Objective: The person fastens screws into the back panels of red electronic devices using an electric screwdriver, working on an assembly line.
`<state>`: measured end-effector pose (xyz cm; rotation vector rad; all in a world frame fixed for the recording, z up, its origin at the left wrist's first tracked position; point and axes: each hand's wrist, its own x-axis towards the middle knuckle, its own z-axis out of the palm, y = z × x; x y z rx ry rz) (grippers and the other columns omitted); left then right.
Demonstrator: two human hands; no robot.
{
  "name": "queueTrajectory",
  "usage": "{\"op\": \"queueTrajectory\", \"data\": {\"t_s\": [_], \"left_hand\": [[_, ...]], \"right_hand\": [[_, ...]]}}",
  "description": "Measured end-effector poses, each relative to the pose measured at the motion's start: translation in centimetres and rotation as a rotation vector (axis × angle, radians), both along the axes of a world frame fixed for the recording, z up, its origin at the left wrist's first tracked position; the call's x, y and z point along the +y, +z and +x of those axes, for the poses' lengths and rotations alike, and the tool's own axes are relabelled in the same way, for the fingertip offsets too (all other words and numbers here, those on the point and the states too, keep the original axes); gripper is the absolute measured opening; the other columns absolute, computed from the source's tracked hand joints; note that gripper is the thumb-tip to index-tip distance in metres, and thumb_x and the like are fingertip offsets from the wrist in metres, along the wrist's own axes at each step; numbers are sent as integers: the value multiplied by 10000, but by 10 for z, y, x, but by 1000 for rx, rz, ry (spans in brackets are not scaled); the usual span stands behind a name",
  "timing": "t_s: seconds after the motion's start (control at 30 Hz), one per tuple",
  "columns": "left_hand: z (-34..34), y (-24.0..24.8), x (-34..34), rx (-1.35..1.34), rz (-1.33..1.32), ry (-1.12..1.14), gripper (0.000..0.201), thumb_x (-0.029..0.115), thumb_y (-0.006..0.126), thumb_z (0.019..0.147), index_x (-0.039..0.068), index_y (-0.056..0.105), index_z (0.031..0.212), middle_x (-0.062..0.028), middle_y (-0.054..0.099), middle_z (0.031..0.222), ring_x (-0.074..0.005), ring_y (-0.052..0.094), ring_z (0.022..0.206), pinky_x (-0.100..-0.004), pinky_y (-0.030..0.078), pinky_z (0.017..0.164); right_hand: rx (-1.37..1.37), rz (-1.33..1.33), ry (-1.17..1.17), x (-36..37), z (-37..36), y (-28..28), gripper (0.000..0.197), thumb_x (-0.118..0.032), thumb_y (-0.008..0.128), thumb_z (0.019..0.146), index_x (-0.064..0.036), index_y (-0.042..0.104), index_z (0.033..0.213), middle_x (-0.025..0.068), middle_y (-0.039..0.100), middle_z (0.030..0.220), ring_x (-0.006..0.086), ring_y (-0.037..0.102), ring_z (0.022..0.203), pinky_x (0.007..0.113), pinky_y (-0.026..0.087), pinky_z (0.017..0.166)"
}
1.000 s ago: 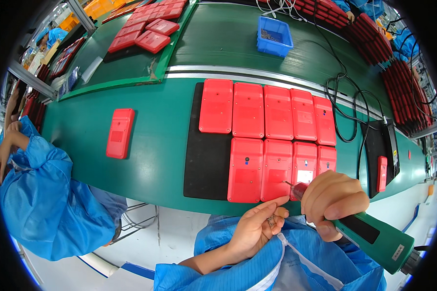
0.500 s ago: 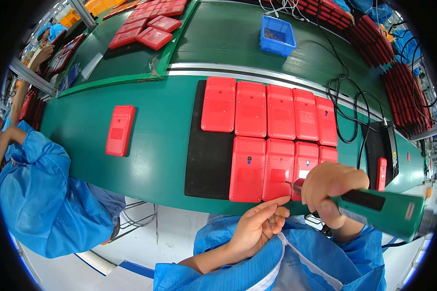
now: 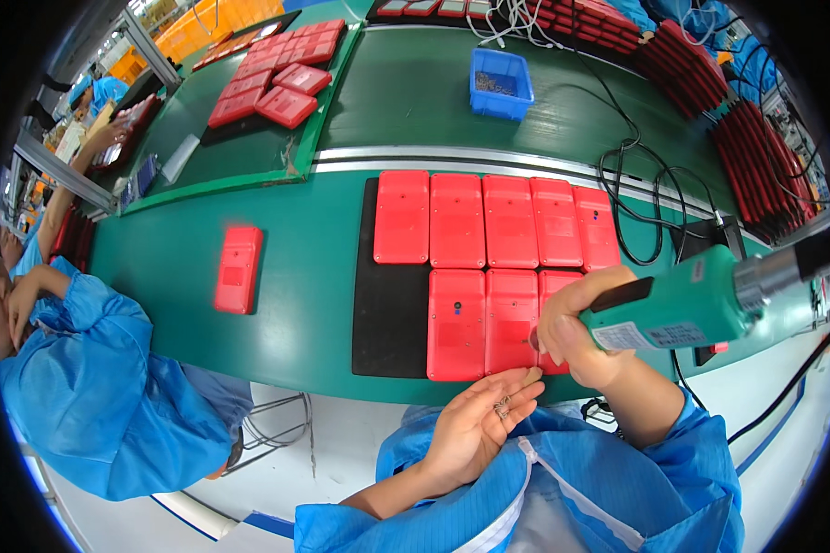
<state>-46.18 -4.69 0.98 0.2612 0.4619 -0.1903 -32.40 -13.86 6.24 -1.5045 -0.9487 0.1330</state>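
Note:
My left hand [image 3: 470,424] is turned palm up at the table's front edge. Several small metal screws [image 3: 502,405] lie in its fingers, and its fingertips are close to the front row of red device housings [image 3: 456,336]. My right hand [image 3: 576,336] is wrapped round a green electric screwdriver [image 3: 678,300], whose body slants up to the right. The tool's tip is mostly hidden by the hand, near the lower edge of the housings; whether it touches a screw I cannot tell. The housings lie in two rows, backs up, on a black mat [image 3: 387,323].
A single red housing [image 3: 239,270] lies apart on the left. Behind are a blue bin [image 3: 501,88] of small parts and a green-edged board [image 3: 300,161] bearing more housings. Black cables [image 3: 659,184] loop at the right. Another person in blue [image 3: 111,387] sits at left.
The screwdriver's body has swung upward, and my right hand has shifted slightly left. My left fingers have uncurled, showing the screws more plainly. The whole view has shifted a little.

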Motion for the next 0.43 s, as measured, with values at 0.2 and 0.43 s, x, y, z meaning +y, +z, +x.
{"op": "queueTrajectory", "data": {"t_s": [0.2, 0.43], "left_hand": [[-13, 1, -7, -13, 29, 61, 294, 70, 370, 861, -107, 462, 1077, -238, 405, 1240, -334, 421, 1150, -373, 373, 967], [-23, -7, 11, -10, 212, 71, 333, 31, 449, 860, -78, 392, 1169, -253, 354, 1273, -342, 397, 1171, -351, 393, 959]], "right_hand": [[277, 247, 0, -8, -12, -21, 211, 49, 584, 683, -21, 475, 850, 2, 461, 584, 61, 437, 492, 210, 346, 450], [410, 725, 31, -38, 17, -8, 256, -29, 487, 819, 16, 390, 1052, 91, 493, 575, 155, 494, 406, 275, 443, 395]]}}
